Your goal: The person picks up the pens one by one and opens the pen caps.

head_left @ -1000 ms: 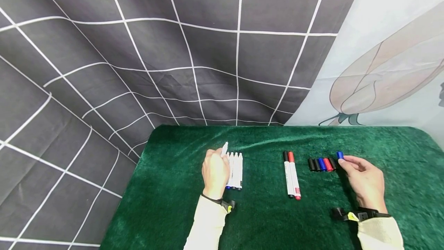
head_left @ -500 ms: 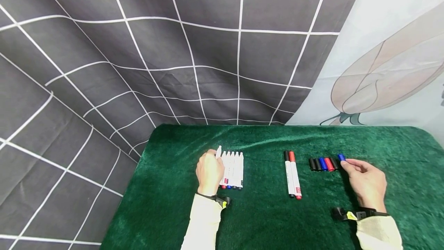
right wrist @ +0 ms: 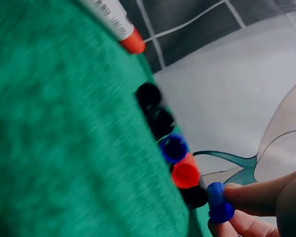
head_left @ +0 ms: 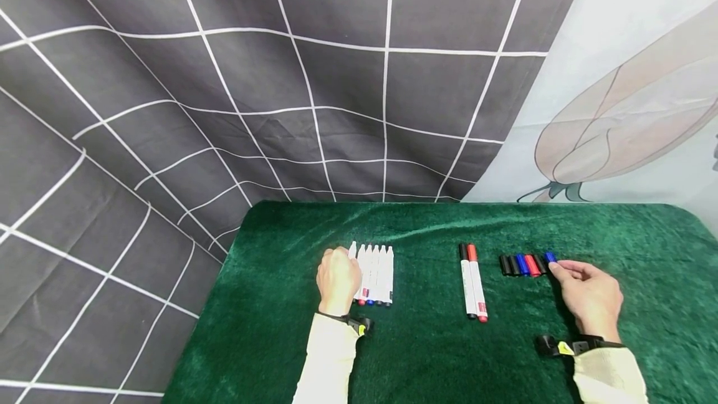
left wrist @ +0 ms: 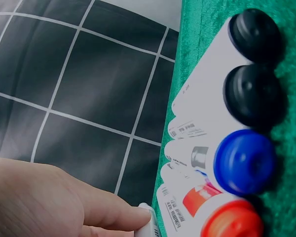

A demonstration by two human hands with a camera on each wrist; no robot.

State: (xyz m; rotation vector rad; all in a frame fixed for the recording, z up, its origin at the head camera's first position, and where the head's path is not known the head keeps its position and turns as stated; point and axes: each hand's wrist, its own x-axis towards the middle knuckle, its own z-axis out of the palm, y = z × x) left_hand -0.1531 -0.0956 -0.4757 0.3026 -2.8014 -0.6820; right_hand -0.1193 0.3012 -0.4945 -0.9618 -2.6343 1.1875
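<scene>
Currently, a person's left hand [head_left: 338,279] pinches an uncapped white marker [head_left: 353,248] at the left end of a row of five uncapped white markers [head_left: 376,274] on a green cloth [head_left: 426,354]. The pinched marker shows at the right edge of the left hand, by far the nearer one; its long axis runs away from the person, tip farthest, roughly parallel to the row. Well off to the right, the right hand [head_left: 589,295] pinches a blue cap [right wrist: 218,202] between thumb and fingers, just right of a row of five loose caps [head_left: 522,265]. Whether the pinched marker and cap rest on the cloth cannot be told. Counting the held pieces, there are six uncapped markers and six loose caps: three black, two blue, one red. Four coloured marker ends [left wrist: 244,162] show plainly at the left wrist: two black, one blue, one red. Between the rows lie two capped pens side by side, a black marker [head_left: 467,285] and a red marker [head_left: 477,285], caps pointing away from the person.
</scene>
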